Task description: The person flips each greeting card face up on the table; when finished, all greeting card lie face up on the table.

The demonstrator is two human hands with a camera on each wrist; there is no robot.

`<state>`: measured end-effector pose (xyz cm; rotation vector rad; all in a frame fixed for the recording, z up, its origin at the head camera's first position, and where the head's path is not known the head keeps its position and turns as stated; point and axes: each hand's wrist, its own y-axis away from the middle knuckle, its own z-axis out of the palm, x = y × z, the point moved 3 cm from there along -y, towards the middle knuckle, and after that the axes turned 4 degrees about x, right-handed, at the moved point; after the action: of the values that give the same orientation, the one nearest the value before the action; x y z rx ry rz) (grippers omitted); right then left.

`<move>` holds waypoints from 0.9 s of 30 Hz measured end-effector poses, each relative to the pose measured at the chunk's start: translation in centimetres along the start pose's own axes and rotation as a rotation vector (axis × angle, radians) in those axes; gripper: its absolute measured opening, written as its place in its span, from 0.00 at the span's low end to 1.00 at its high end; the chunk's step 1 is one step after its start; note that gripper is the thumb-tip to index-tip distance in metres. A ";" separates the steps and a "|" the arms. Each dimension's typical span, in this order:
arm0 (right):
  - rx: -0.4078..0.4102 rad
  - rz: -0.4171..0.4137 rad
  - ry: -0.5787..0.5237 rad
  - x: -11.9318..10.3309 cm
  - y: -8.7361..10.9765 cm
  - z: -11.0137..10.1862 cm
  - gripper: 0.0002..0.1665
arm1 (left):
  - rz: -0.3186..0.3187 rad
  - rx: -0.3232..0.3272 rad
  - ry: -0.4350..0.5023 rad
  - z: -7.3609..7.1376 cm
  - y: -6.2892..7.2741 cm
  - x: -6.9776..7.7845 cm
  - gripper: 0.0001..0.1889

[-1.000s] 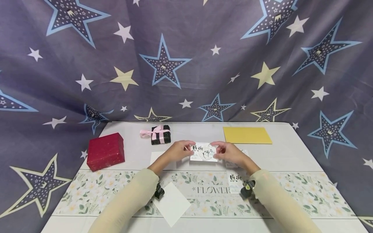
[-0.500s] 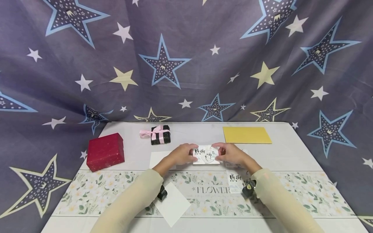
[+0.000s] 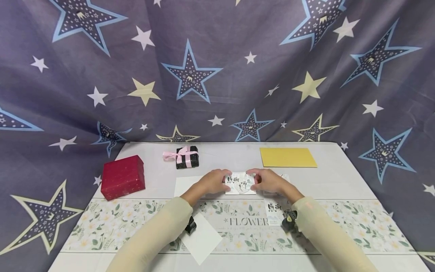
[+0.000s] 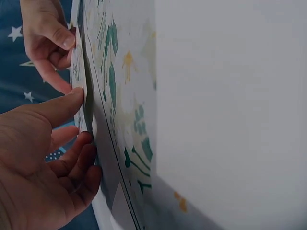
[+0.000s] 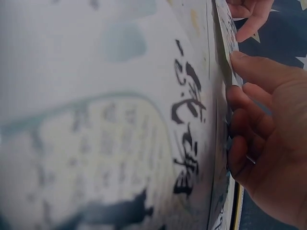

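Observation:
A white card (image 3: 240,184) with black calligraphy is held between both hands over the middle of the table. My left hand (image 3: 215,181) pinches its left edge, thumb on the near face and fingers behind. At the opposite edge, my right hand (image 3: 270,180) grips the card likewise. Seen edge-on in the left wrist view, the card (image 4: 82,81) stands tilted close to the tabletop. A second calligraphy card (image 3: 273,213) lies below my right wrist, partly covered by it. Another printed card (image 3: 286,176) shows behind the right hand, mostly hidden.
A plain white sheet (image 3: 183,185) lies behind my left forearm, and another (image 3: 204,241) is turned diagonally nearer me. At the back are a yellow envelope-like sheet (image 3: 289,157) and a small black gift box (image 3: 192,160) with pink ribbon. A red box (image 3: 122,177) stands left.
Both hands have brought the card slightly toward me and a little to the right, with their grip kept. Everything else on the table stays put.

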<state>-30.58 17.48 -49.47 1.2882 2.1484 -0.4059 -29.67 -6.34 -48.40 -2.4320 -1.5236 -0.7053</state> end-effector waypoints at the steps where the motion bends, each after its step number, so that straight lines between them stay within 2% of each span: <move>1: -0.001 -0.001 0.003 0.0 0.0 0.0 0.38 | 0.000 -0.002 0.000 0.0 0.0 0.0 0.37; 13: -0.010 0.038 0.022 -0.2 -0.1 0.4 0.38 | -0.038 -0.027 -0.010 0.0 0.3 0.4 0.38; 27: -0.027 0.016 0.067 -0.3 -0.1 0.6 0.38 | -0.052 -0.036 -0.055 0.0 0.2 0.8 0.38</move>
<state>-30.32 16.93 -49.73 1.3201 2.1901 -0.3312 -29.19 -5.82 -47.98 -2.4658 -1.6143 -0.6863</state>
